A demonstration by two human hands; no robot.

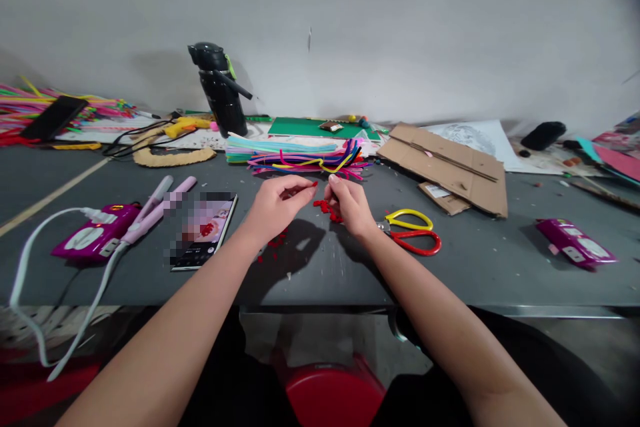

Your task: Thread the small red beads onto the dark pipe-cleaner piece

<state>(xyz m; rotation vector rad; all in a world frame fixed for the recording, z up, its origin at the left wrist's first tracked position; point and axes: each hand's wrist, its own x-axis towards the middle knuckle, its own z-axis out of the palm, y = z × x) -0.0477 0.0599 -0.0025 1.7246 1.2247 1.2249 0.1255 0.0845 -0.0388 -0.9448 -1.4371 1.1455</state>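
My left hand is closed in a pinch, with a small red fuzzy piece at its fingertips. Just across from it, my right hand has its thumb pressed against curled fingers; whatever lies inside that grip is hidden. Short red fuzzy bits lie beside and under the right hand, and more red bits are scattered below my left wrist. Scissors with one yellow and one red handle rest right of my right wrist, their blades mostly covered by it.
Bundled pipe cleaners lie behind my hands. A phone, a pink flat iron and a purple power bank are at left. Flat cardboard and another purple device are at right. A black bottle stands near the wall.
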